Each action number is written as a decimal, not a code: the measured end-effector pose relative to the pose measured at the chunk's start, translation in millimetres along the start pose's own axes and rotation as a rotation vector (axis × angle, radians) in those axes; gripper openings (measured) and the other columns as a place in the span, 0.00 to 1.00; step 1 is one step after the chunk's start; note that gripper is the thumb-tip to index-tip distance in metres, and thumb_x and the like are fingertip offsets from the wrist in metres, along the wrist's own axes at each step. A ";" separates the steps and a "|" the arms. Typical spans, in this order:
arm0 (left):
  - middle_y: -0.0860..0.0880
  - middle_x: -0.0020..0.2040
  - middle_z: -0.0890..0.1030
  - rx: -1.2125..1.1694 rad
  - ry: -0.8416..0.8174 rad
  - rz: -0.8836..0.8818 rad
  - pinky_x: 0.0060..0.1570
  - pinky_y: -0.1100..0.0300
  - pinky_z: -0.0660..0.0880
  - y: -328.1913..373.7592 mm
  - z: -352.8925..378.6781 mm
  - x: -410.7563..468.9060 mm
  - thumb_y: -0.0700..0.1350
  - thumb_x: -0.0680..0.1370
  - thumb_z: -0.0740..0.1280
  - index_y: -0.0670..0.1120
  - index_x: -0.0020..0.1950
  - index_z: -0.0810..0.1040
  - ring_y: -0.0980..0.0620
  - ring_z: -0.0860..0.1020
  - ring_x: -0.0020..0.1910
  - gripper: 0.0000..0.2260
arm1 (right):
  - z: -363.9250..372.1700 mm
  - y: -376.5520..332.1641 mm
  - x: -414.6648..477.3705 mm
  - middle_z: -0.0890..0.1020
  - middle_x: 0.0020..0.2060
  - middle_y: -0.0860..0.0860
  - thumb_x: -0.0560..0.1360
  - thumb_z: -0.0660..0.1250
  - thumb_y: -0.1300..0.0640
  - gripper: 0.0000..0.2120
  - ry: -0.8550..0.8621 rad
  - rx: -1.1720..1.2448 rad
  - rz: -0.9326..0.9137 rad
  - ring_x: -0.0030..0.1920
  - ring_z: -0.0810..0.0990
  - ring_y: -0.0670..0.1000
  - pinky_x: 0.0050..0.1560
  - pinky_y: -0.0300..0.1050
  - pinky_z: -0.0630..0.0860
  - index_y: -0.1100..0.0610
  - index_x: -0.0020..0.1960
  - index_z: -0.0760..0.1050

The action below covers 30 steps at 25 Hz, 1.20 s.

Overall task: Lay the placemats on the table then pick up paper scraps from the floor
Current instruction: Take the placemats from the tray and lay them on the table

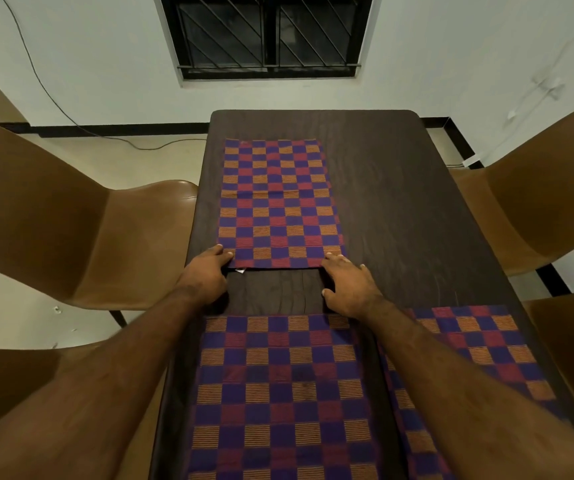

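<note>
From the left: a small white paper scrap lies on the floor beside the brown chair, well apart from either hand (that half of the job looks untouched). On the table, my left hand rests with its fingers straight and flat on the near-left corner of the far placemat; I can't tell whether the thumb is tucked under the edge. This mat lies directly ahead of both sets of fingertips, its long axis running away from me down the table, so I judge any squaring-up would be a slide forward or sideways, both hands equally near. It is a woven check of blue, red and orange, lying flat, with a faint crease across its middle and a white tag peeping out at the near edge. My right hand is spread wide, fingertips on the near-right corner, thumb on bare wood. The near placemat and the right-hand placemat lie flat beneath my forearms.
</note>
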State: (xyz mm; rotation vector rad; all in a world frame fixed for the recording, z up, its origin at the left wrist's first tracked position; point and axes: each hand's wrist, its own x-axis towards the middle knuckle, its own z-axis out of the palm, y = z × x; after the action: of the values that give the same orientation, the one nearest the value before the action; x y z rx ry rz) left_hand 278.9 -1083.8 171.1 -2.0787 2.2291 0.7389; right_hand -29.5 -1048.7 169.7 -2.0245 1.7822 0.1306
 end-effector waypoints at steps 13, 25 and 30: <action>0.43 0.82 0.58 0.116 0.162 0.244 0.74 0.38 0.65 104.0 -37.7 -47.2 0.52 0.79 0.69 0.51 0.83 0.48 0.41 0.61 0.79 0.40 | -43.0 -25.9 -97.8 0.57 0.79 0.55 0.77 0.66 0.49 0.36 0.414 -0.179 0.171 0.79 0.51 0.57 0.73 0.73 0.52 0.51 0.79 0.52; 0.42 0.80 0.61 0.288 0.097 0.629 0.68 0.39 0.69 302.7 43.6 -167.0 0.46 0.74 0.68 0.47 0.84 0.52 0.41 0.64 0.77 0.41 | -24.6 90.8 -332.2 0.57 0.79 0.54 0.78 0.63 0.48 0.36 0.467 -0.118 0.515 0.79 0.53 0.56 0.73 0.72 0.55 0.56 0.80 0.51; 0.42 0.80 0.61 0.342 0.014 0.856 0.70 0.39 0.67 397.3 125.6 -275.3 0.48 0.76 0.64 0.44 0.83 0.53 0.40 0.62 0.78 0.37 | 26.8 137.3 -492.2 0.58 0.79 0.53 0.78 0.62 0.48 0.36 0.502 -0.068 0.718 0.79 0.55 0.55 0.72 0.71 0.57 0.57 0.80 0.51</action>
State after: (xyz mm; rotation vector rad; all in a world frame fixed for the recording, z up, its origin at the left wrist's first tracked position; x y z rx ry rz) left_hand -101.3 -778.1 278.2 -0.9409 2.9638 0.2818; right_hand -237.7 -595.1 282.8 -1.4347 2.7903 -0.1185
